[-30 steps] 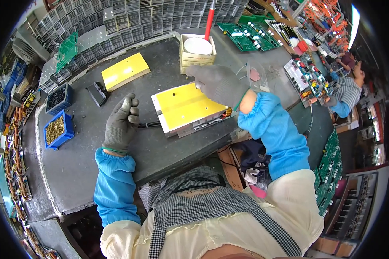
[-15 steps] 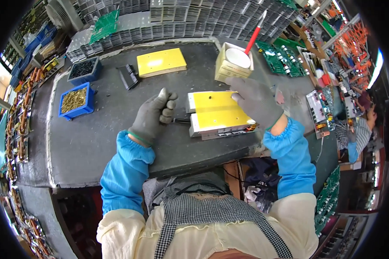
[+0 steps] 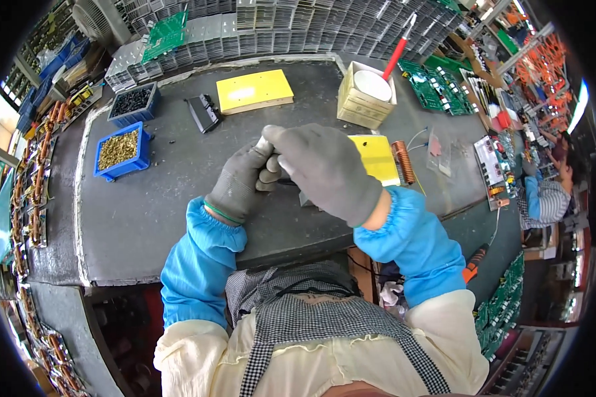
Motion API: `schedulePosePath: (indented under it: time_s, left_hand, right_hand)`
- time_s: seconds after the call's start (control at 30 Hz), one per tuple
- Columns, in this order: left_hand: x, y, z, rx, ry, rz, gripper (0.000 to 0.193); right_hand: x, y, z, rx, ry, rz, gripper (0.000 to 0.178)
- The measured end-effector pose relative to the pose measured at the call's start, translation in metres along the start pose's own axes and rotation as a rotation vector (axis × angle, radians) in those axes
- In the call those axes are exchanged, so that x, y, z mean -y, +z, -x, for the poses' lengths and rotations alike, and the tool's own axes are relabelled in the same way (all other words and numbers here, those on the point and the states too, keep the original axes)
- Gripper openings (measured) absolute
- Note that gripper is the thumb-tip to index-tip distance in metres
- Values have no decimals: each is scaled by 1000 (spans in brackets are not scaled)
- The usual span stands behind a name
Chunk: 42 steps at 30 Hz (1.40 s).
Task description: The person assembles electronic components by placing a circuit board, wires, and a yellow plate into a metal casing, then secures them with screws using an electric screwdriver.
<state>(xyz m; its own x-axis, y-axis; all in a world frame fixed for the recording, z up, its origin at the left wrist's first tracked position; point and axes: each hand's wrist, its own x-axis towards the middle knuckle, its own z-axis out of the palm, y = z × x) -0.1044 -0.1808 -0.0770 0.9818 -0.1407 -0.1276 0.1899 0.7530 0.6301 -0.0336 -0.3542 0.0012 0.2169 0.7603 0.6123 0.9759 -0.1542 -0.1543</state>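
Note:
Both my hands wear grey gloves and meet over the middle of the dark table. My left hand is closed in a loose fist, its thumb raised; whatever it may hold is hidden. My right hand reaches across, fingers pressed together at the left thumb and forefinger; nothing nameable shows between them. Beneath the right hand lies a unit with a yellow top sheet, largely covered by the glove. A copper coil shows at its right side.
A blue bin of brass-coloured small parts, a bin of black parts, a black bracket-like piece and a yellow-topped block sit at left and back. A carton holds a white tub and red-handled brush. Right lies an orange-black handled tool.
My right hand has moved left from the yellow-topped unit to my left hand's fingertips. The left hand has stayed nearly in place. The unit's right part, with the coil, now shows.

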Motion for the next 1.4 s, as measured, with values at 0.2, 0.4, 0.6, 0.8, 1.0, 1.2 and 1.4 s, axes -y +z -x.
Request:
schedulePosePath:
  time_s: [0.2,0.4,0.6,0.8,1.0,1.2,1.4]
  left_hand:
    - [-6,10,15,12,162,-598,33]
    - [-1,-6,-1,144,59,-78,28]
    - [0,-15,-10,-302,151,202,32]
    - [1,-28,-10,-224,73,80,34]
    - [3,-10,-7,-322,102,-123,29]
    - [1,-12,-7,-247,125,-105,27]
    - [-6,-1,-1,-178,66,-19,31]
  right_hand:
    - [5,7,0,-19,35,151,38]
    - [-15,-37,17,-108,202,-161,31]
    - [-31,-77,57,168,578,-334,33]
    - [-31,-53,73,147,417,-140,24]
    - [-26,-48,75,170,376,-117,24]
    - [-23,-46,74,161,306,-40,23]
    - [-17,-51,63,227,124,114,27]
